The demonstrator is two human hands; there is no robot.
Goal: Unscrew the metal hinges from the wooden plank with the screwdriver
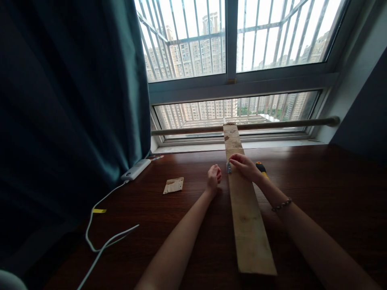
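A long pale wooden plank [246,209] lies on the dark wooden surface [317,193], running away from me to the window rail [193,129]. My right hand [244,166] rests on the plank's left edge, fingers pinched on a small metal piece [229,167]. My left hand [213,178] sits just left of the plank, fingers curled into a loose fist, touching the surface. A yellow and black tool [261,168] lies behind my right wrist, partly hidden.
A small wood offcut [173,185] lies left of my hands. A white power bank [136,169] with white cables [102,237] sits by the teal curtain [69,100]. A barred window [236,60] fills the far side.
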